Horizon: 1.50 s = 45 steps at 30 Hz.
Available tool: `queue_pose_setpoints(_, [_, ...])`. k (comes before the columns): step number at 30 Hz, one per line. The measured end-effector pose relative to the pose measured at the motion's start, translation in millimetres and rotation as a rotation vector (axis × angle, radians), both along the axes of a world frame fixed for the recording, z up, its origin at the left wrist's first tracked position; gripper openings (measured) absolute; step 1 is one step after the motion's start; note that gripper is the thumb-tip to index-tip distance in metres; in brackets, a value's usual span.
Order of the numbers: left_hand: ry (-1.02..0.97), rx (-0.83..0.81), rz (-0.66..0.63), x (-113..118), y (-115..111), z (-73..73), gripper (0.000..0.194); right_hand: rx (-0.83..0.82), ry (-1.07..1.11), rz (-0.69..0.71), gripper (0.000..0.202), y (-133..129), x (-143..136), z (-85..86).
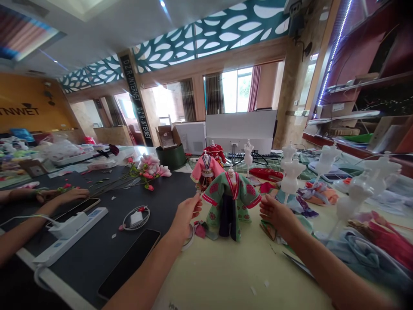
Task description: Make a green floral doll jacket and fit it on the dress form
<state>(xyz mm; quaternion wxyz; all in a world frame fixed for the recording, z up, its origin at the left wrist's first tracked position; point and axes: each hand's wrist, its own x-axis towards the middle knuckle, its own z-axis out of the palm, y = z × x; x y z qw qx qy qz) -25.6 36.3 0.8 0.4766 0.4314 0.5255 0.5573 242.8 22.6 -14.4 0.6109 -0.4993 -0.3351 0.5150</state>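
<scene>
A green doll robe point(214, 193) with pink flowers and red trim dresses a small white mannequin point(231, 170) in front of me. Dark navy cloth point(227, 217) hangs down its front. The fingers of my left hand point(186, 214) are closed at the red cuff of the sleeve on the left. On the other side, my right hand point(274, 213) pinches the opposite cuff. Both sleeves are spread outward. Close behind stand a pink doll robe point(206, 165) and a red doll outfit point(214, 150). A roll of tape point(190, 239) lies partly hidden by my left wrist.
Several bare white mannequins point(292, 176) and heaps of fabric point(351, 249) occupy the right side. Scissors point(298, 263) lie under my right forearm. Left are a phone point(130, 262), a power strip point(71, 237), a coiled cable point(137, 217), pink flowers point(150, 168) and another person's hands point(72, 196).
</scene>
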Motion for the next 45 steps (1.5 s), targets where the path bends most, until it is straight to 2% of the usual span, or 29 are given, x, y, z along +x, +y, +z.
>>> queue_pose_setpoints(3, [-0.228, -0.161, -0.095, 10, 0, 3.1, 0.043, -0.068, 0.105, 0.080, 0.027, -2, -9, 4.3])
queue_pose_setpoints(7, [-0.382, -0.176, -0.040, 24, 8, 12.3, 0.032, -0.035, 0.183, 0.068, 0.016, 2, -18, 11.4])
queue_pose_setpoints(11, [-0.383, -0.118, 0.008, 29, 15, 11.9, 0.025, 0.023, 0.205, 0.026, 0.013, 5, -20, 9.1])
queue_pose_setpoints(17, [-0.328, -0.037, 0.061, 25, 19, 9.4, 0.031, 0.026, 0.220, -0.051, 0.019, 6, -17, -1.2])
queue_pose_setpoints(22, [-0.281, 0.044, 0.162, 28, -1, -0.3, 0.026, 0.044, 0.222, -0.135, 0.021, -10, -22, -14.9])
queue_pose_setpoints(24, [-0.265, 0.042, 0.093, 38, -14, -4.2, 0.023, 0.061, 0.224, -0.082, 0.020, -21, -33, -15.7])
queue_pose_setpoints(27, [-0.275, -0.023, -0.086, 58, -29, -5.1, 0.026, 0.052, 0.244, 0.059, 0.023, -34, -53, -9.5])
queue_pose_setpoints(29, [-0.409, -0.110, -0.207, 71, -32, -2.3, 0.027, 0.039, 0.288, 0.129, 0.027, -36, -65, -2.9])
queue_pose_setpoints(31, [-0.545, -0.191, -0.256, 80, -30, 1.4, 0.023, 0.029, 0.355, 0.168, 0.028, -32, -72, 3.5])
queue_pose_setpoints(35, [-0.669, -0.246, -0.273, 90, -21, 5.6, 0.015, 0.011, 0.486, 0.215, 0.021, -21, -77, 12.2])
queue_pose_setpoints(39, [-0.740, -0.258, -0.265, 94, -18, 6.1, 0.021, 0.014, 0.569, 0.254, 0.016, -15, -77, 16.3])
queue_pose_setpoints(45, [-0.757, -0.251, -0.234, 98, -20, 10.9, 0.024, 0.003, 0.639, 0.280, 0.021, -11, -78, 18.3])
